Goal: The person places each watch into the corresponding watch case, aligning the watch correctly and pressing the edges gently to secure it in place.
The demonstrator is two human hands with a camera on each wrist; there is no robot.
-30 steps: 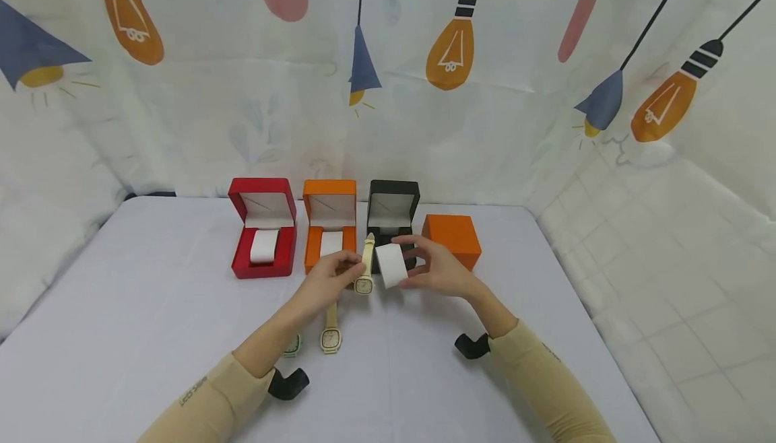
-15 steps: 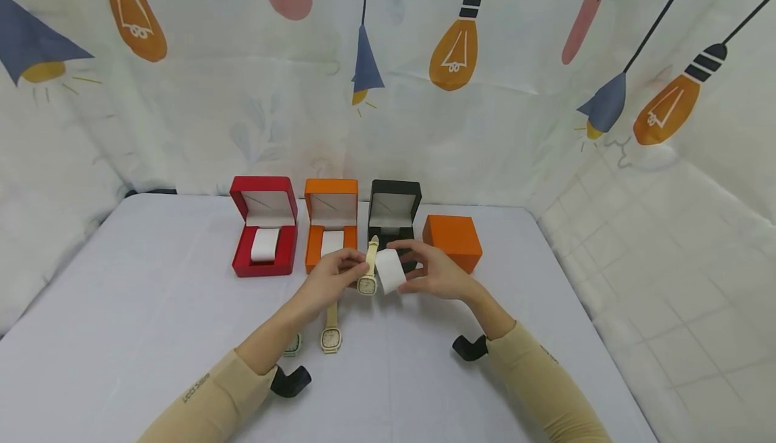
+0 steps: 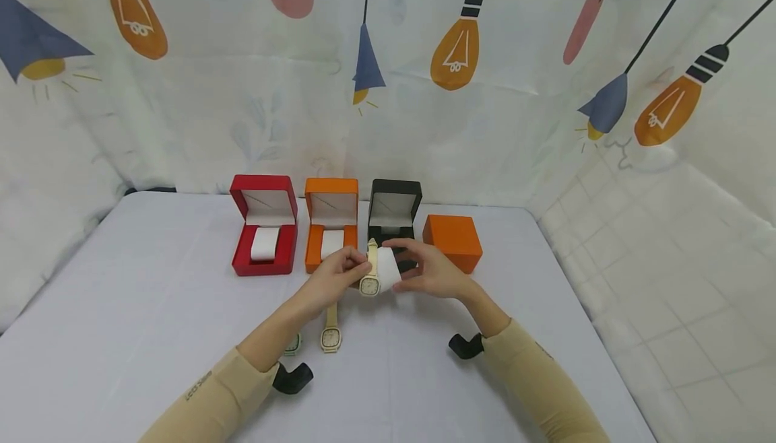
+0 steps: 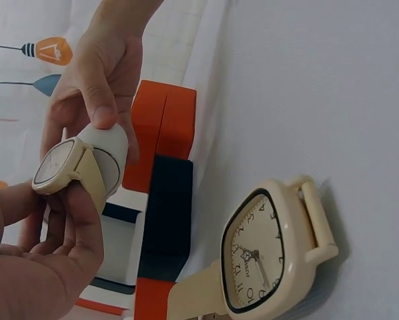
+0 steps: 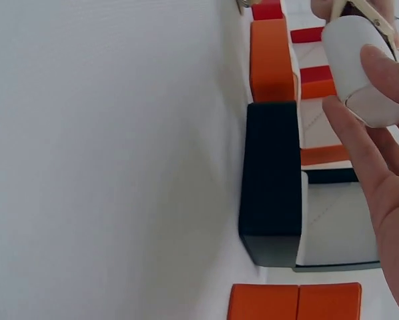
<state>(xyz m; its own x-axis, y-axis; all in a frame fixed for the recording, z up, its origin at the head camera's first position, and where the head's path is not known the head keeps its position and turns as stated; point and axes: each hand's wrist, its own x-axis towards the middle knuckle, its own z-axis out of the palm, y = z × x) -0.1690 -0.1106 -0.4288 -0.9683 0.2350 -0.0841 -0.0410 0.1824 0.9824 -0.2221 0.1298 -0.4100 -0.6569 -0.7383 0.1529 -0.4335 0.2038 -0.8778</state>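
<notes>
My left hand [image 3: 335,275] pinches a cream wristwatch [image 3: 370,275] by its strap, the dial turned toward the head camera. Just to its right, my right hand [image 3: 432,270] holds a white watch cushion [image 3: 388,269] between thumb and fingers. In the left wrist view the watch [image 4: 63,165] lies against one end of the cushion [image 4: 111,152], its strap looping close around that end. Both are held up in front of the open black watch box [image 3: 393,206]. On the table below lies another cream watch [image 3: 331,337], beside a pale green one [image 3: 294,344] partly hidden by my left forearm.
Open red [image 3: 264,253] and orange [image 3: 331,202] watch boxes, each with a white cushion inside, stand at the back left of the black one. A closed orange box [image 3: 453,241] stands to the right. Behind the table hangs a printed curtain [image 3: 515,133].
The watch in my left hand has moved slightly right and the cushion slightly left. The gap between them has gone, and the watch now overlaps the cushion's left side.
</notes>
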